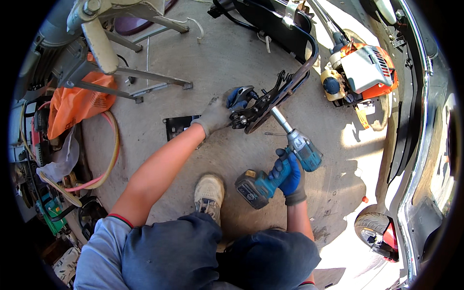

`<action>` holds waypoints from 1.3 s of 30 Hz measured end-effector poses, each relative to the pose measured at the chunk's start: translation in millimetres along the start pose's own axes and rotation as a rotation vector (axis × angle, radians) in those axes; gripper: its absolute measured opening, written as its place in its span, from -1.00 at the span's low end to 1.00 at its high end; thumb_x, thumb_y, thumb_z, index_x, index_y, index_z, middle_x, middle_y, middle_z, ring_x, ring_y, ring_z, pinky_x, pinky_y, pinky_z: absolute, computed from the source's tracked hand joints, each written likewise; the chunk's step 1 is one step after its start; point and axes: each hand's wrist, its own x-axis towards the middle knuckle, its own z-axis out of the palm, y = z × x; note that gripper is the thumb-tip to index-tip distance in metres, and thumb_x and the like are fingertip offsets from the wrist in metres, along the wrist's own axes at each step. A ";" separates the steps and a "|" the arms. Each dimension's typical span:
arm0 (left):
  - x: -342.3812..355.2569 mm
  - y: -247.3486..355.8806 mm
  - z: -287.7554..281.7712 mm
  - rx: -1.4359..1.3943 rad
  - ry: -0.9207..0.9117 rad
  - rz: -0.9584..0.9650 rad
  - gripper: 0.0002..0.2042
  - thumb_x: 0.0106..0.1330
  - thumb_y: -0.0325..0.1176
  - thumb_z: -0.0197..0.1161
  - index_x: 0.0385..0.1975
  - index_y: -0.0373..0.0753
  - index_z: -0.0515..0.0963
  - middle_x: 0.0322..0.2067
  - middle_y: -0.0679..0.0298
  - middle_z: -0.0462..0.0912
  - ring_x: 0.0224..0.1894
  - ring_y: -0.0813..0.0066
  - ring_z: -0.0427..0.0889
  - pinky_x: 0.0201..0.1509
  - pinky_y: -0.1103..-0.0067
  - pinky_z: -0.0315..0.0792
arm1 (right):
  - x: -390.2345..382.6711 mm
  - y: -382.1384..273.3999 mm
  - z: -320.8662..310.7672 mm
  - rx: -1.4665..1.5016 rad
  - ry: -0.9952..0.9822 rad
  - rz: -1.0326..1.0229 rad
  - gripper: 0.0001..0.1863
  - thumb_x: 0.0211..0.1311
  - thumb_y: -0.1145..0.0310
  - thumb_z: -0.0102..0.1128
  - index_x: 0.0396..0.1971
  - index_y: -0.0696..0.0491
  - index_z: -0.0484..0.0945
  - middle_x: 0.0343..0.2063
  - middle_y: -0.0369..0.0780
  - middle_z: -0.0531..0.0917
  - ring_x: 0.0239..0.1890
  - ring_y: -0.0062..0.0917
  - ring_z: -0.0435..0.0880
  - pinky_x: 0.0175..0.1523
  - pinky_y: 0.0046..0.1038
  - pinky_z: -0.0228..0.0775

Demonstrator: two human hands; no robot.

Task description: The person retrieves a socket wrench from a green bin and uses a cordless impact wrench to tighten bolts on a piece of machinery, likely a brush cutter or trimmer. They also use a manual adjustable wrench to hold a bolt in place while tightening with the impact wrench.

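My right hand (pixel 288 175), in a blue and grey glove, grips a teal cordless impact wrench (pixel 305 152) with a black battery. Its long silver socket (pixel 282 119) reaches up to the underside of a black metal frame (pixel 275 102) that has a spring and linkage. On the frame's other side my left hand (pixel 218 112), also gloved, is closed around a dark ratchet-like wrench (pixel 244 94), its head at the linkage. The palm and part of the handle are hidden. Below the left hand lies a flat black tray (pixel 175 127), partly covered by the wrist.
A long curved tube joins the frame to a black panel (pixel 263 24) at the top. An orange engine-powered tool (pixel 369 70) lies to the right, near a vehicle edge (pixel 419 193). Left are a metal stand (pixel 154 76), an orange bag (pixel 79 104) and looped hoses (pixel 115 140).
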 end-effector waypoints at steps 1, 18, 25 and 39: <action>-1.6 10.9 4.1 0.014 0.002 -0.003 -0.45 0.30 -0.17 0.27 0.24 -0.23 0.35 0.00 0.02 0.61 0.04 0.24 0.60 0.17 0.47 0.41 | -4.6 -0.6 -4.3 0.007 0.012 -0.009 -0.53 0.38 0.03 0.04 0.01 0.15 0.44 -0.58 -0.27 0.48 -0.59 -0.49 0.48 -0.36 -0.36 0.42; -92.1 11.9 -0.2 -0.152 0.056 -0.425 -0.74 0.37 -0.37 0.13 -0.01 -0.32 0.43 -0.37 0.26 0.59 -0.55 0.51 0.61 -0.53 0.57 0.57 | -87.1 35.6 -75.3 -0.006 0.271 0.058 -0.59 0.32 0.10 0.17 -0.09 0.16 0.49 -0.60 -0.23 0.50 -0.64 -0.47 0.50 -0.45 -0.39 0.44; -107.2 -16.5 35.0 -0.451 -0.037 -0.630 -0.70 0.39 -0.44 0.07 0.10 -0.28 0.35 -0.25 0.18 0.56 -0.33 0.32 0.69 -0.22 0.38 0.70 | -104.9 26.3 -71.1 -0.117 0.342 0.036 -0.64 0.30 0.15 0.20 -0.16 0.18 0.52 -0.59 -0.21 0.53 -0.65 -0.47 0.50 -0.54 -0.39 0.42; -129.0 -35.2 80.8 -0.375 -0.192 -0.593 -0.81 0.37 -0.47 0.09 -0.07 -0.35 0.48 -0.27 0.20 0.64 -0.24 0.41 0.70 -0.13 0.52 0.62 | -123.1 29.7 -77.2 -0.079 0.355 0.044 -0.70 0.30 0.23 0.19 -0.22 0.20 0.54 -0.61 -0.22 0.55 -0.67 -0.49 0.51 -0.55 -0.38 0.43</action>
